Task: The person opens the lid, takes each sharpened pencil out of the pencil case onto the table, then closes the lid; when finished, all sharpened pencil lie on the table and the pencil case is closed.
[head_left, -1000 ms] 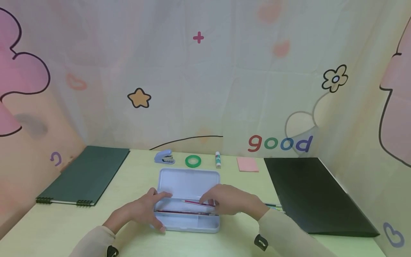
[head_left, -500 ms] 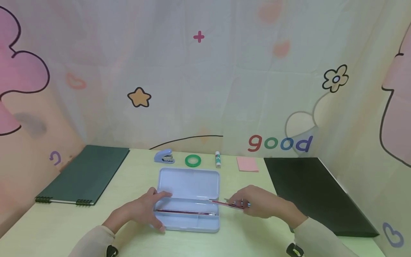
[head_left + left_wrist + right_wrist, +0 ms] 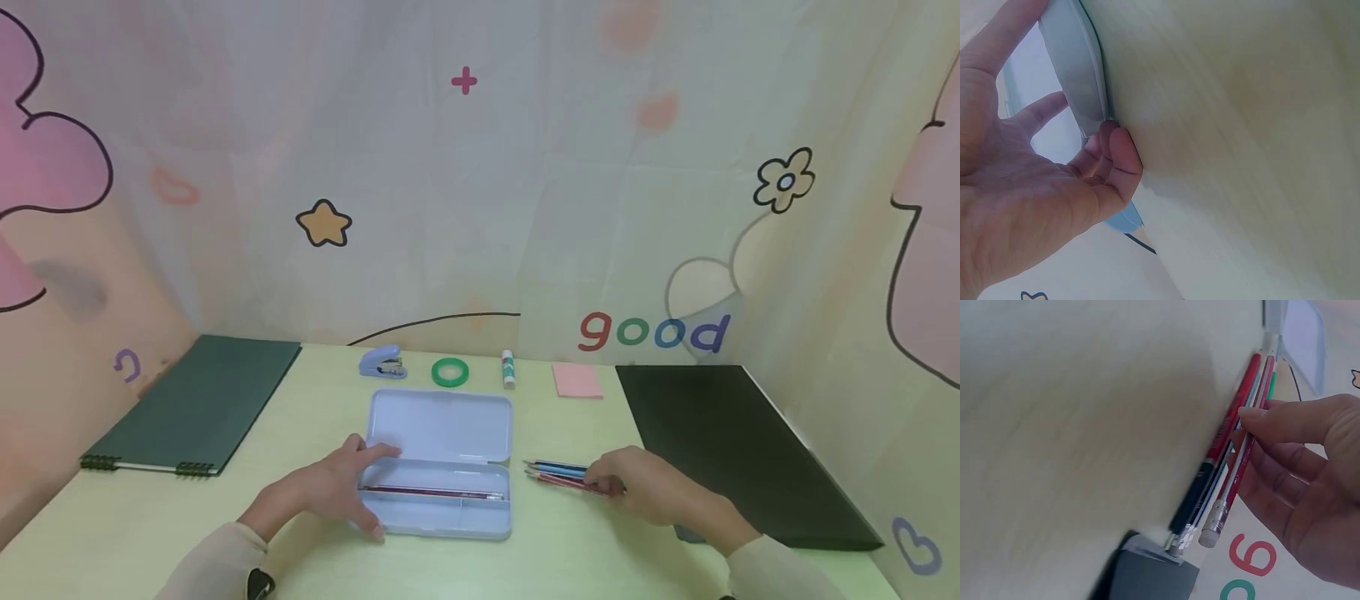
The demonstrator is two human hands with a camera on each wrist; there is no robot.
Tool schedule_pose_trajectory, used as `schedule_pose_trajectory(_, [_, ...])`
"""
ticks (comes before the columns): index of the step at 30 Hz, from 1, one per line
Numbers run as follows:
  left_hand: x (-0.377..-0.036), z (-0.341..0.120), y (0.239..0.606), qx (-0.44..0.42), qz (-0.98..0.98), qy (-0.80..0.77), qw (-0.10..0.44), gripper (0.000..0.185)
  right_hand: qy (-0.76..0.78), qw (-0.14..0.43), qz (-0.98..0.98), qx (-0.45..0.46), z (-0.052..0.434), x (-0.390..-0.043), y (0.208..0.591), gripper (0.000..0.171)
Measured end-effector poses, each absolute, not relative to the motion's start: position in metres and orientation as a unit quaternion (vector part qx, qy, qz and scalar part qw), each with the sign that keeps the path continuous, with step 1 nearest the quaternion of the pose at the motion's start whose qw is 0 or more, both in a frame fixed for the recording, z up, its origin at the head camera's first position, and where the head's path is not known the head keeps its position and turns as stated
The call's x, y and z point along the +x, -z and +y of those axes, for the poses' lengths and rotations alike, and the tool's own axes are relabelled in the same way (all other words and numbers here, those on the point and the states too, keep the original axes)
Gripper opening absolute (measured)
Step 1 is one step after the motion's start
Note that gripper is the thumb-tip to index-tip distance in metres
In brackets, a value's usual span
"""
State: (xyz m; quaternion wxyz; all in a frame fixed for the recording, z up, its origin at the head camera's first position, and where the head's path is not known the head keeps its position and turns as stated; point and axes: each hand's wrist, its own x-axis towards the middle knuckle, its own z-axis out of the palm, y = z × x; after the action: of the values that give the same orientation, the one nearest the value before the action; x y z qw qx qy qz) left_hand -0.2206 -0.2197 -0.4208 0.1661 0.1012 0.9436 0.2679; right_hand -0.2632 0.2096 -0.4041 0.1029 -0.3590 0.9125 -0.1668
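A pale blue pencil case lies open in the middle of the table, with one red pencil in its tray. My left hand grips the case's left end, thumb on the rim and fingers curled at the edge. To the right of the case, several pencils lie side by side on the table. My right hand is at their right ends. In the right wrist view its thumb and fingers pinch a red pencil with an eraser, low beside the other pencils.
A green spiral notebook lies at the left and a black folder at the right, close behind my right hand. Along the back wall stand a blue stapler, a green tape roll, a glue stick and pink sticky notes.
My right hand lifted a red pencil out of the case, carried it right and lowered it to the pencils on the table. The left hand stayed on the case.
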Motion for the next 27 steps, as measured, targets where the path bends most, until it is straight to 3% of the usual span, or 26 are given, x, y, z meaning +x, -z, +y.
schedule_pose_trajectory(17, [-0.2208,-0.2182,0.4187,0.100,0.945,-0.263,0.169,0.094,0.084,0.021,0.938,-0.336,0.2041,-0.2606,0.4139,0.022])
schedule_pose_trajectory(27, [-0.2202,-0.2173,0.4173,0.099,0.942,-0.270,0.170,0.093,0.085,0.017,0.944,-0.317,0.2045,-0.2614,0.4126,0.021])
